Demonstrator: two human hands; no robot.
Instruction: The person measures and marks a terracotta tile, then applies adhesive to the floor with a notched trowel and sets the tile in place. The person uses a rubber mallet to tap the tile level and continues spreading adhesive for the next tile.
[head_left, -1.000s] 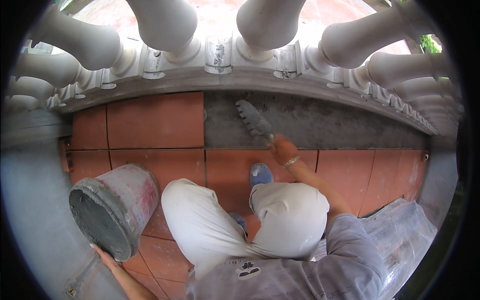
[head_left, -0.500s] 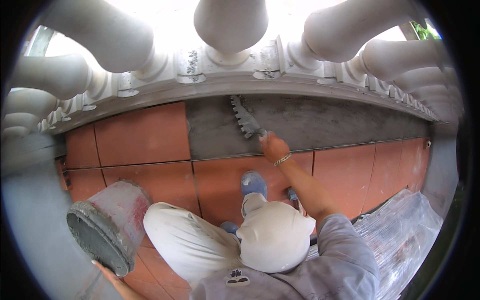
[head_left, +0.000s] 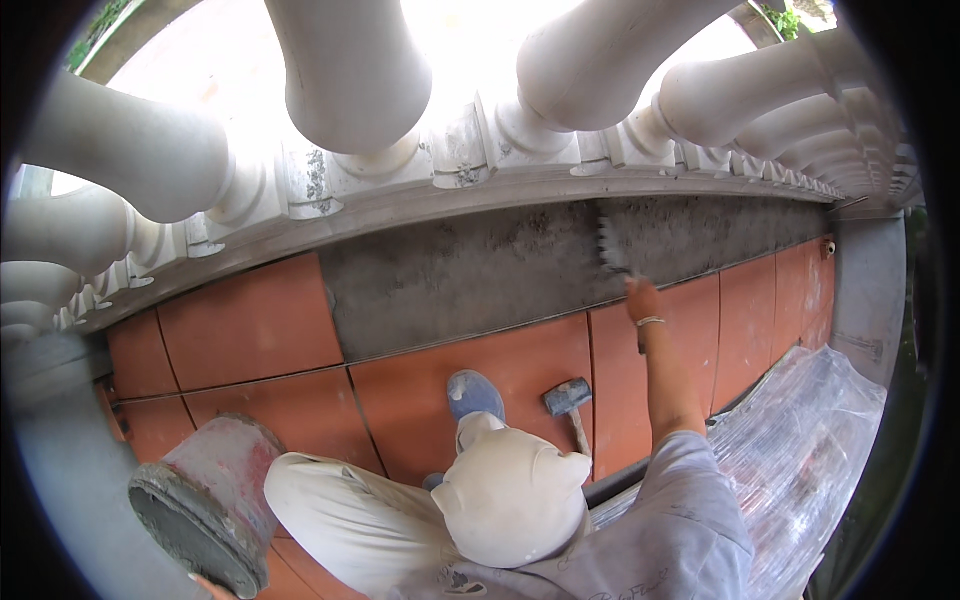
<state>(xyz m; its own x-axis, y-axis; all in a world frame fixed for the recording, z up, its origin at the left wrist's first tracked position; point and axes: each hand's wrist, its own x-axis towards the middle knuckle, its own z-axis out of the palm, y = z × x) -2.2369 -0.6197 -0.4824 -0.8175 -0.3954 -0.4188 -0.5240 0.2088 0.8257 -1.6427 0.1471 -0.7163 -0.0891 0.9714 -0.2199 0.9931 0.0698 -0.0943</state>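
The job in hand looked like spreading wet grey mix. The toothed trowel point(head_left: 612, 250) was on the grey strip point(head_left: 450, 275), about midway between its left and right ends. The tip was close to the far edge, by the white railing point(head_left: 400, 212), and the handle end reached the near edge, by the red tiles point(head_left: 470, 365).

The trowel's long side ran across the strip, from the hand up toward the railing, leaning a bit left at the tip. Its teeth faced left (like a big comb turned on its side).

The right hand point(head_left: 643, 298) had its fingers curled tight round the handle. The left hand point(head_left: 212, 588) was by the bottom of the rim of the tipped bucket point(head_left: 222, 462), but most of it was cut off, so I could not tell how far open its fingers were or if they gripped the rim.

To my mind, the next move called for a flat, even sweep along the strip, with the tip kept clear of the railing. A hammer point(head_left: 567, 397) lay on the tiles.
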